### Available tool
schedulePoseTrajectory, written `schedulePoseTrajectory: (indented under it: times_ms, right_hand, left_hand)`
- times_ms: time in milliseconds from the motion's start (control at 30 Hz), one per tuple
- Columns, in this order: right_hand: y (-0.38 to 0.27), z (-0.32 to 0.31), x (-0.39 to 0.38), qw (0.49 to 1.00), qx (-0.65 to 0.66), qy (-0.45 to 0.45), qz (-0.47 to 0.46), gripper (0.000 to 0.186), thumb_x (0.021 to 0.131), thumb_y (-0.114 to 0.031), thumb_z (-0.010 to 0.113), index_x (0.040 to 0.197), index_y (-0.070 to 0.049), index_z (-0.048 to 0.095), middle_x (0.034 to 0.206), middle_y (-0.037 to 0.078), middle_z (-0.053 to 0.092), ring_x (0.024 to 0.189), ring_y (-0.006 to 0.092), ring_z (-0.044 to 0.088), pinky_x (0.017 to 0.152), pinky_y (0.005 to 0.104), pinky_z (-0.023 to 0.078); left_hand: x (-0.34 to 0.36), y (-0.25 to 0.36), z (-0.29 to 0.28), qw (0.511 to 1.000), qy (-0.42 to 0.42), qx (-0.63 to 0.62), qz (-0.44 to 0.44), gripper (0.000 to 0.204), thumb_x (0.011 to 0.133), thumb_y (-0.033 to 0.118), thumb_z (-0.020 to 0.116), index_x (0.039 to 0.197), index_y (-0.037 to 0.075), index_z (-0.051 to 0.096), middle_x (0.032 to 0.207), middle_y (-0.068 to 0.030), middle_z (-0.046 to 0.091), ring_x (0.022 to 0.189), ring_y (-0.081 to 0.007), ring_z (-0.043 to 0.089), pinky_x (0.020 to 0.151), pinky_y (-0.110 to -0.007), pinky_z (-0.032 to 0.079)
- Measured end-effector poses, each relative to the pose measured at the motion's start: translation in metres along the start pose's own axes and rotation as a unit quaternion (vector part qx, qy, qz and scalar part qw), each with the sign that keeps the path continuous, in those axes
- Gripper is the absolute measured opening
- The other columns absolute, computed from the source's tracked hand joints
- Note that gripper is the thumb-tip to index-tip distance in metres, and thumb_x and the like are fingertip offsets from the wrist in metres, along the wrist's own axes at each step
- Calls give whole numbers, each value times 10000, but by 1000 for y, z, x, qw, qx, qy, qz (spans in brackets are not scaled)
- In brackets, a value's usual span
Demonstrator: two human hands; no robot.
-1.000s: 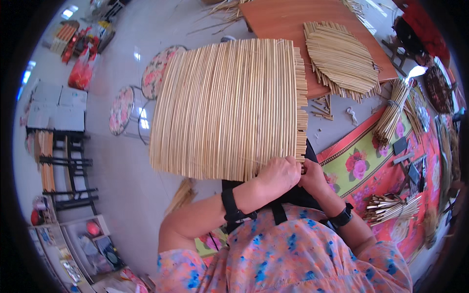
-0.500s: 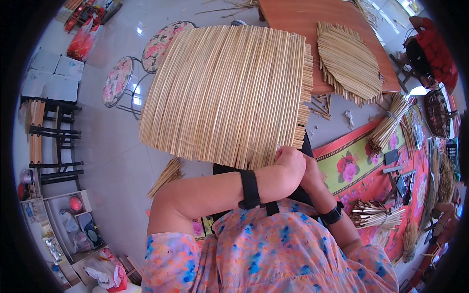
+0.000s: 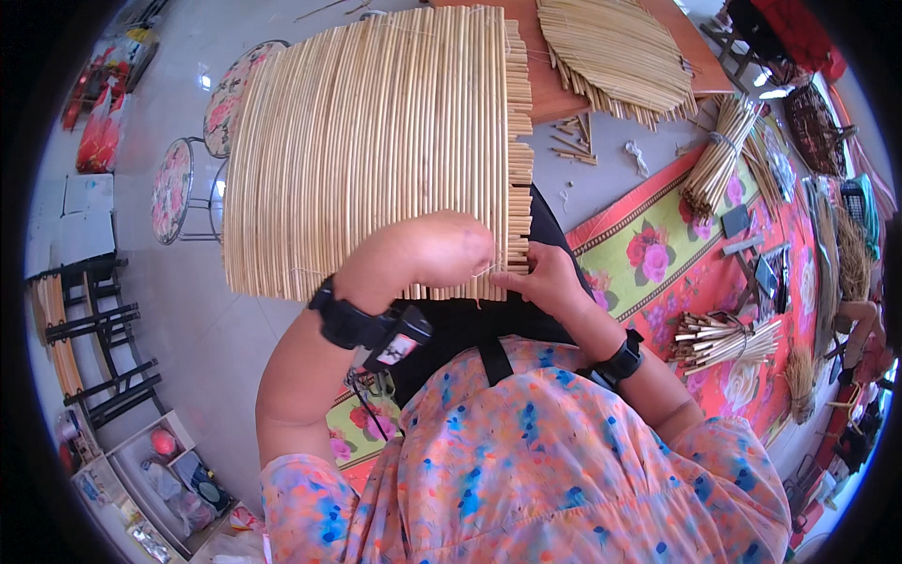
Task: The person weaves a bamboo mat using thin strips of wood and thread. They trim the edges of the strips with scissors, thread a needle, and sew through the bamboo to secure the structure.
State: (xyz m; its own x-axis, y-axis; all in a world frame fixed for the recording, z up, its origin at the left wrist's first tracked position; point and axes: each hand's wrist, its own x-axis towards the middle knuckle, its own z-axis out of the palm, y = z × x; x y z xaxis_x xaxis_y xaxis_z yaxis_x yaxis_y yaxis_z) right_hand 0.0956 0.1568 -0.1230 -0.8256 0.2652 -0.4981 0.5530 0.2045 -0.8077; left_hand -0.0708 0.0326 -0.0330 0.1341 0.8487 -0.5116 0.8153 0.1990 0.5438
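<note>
A mat of pale straw stalks point(image 3: 366, 150) laid side by side rests over my lap, its stalks running away from me. Short stalk ends of a layer beneath stick out along its right edge. My left hand point(image 3: 453, 249) is closed above the mat's near right corner; what its fingers hold is hidden, though a thin thread shows beside them. From the right, my right hand point(image 3: 550, 277) grips that same corner, thumb on top of the stalk ends and the other fingers mostly out of sight. Both wrists wear black straps.
Another stalk mat point(image 3: 620, 52), with cut corners, lies on the reddish-brown table point(image 3: 554, 99). Right of me, a bundle of stalks point(image 3: 723, 155) and a second bundle point(image 3: 723, 340) lie on a flowered cloth point(image 3: 611, 235). Floral stools point(image 3: 172, 188) stand at left.
My left hand has moved up and away from the right hand, onto the mat. My right hand now shows at the mat's corner. The whole view has shifted.
</note>
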Motion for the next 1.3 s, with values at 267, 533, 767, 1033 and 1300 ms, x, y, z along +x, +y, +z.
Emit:
schedulePoseTrajectory:
  times_ms: [267,533,767,1033,1300]
  right_hand:
    - [-7,-2,-3,1000,0,-6,3,404,703,-329,825,896,-1,689,711,88,682,607,162,641,611,317,513]
    - [-10,-2,-4,1000,-13,0,22,401,717,-316,818,917,4,683,704,85,677,602,164,639,610,316,516]
    - [-12,-1,-6,1000,18,-15,14,320,772,-224,789,959,5,667,712,25,653,534,77,559,502,245,475]
    - [-3,3,-2,998,-36,34,-43,374,713,-256,786,937,17,664,775,136,688,695,210,659,677,338,518]
    - [23,7,3,992,1,73,-101,231,764,-190,709,840,13,630,726,169,662,658,208,631,620,359,481]
  left_hand:
    - [-32,-11,-9,948,-41,-289,127,62,818,71,583,820,17,614,705,-73,598,668,-208,595,656,-333,476]
    - [-56,-27,-2,932,257,88,-240,105,768,26,577,849,-18,628,824,-136,625,753,-264,619,681,-366,500]
    - [-12,15,38,905,418,75,10,47,755,85,573,771,59,608,849,-78,558,866,-245,585,712,-367,471]
    - [11,31,67,901,386,191,-52,57,759,123,568,748,68,574,832,-59,523,880,-212,552,681,-340,456]
    - [33,64,70,896,321,254,-174,98,748,160,589,746,89,657,676,-52,619,670,-223,627,554,-334,469]
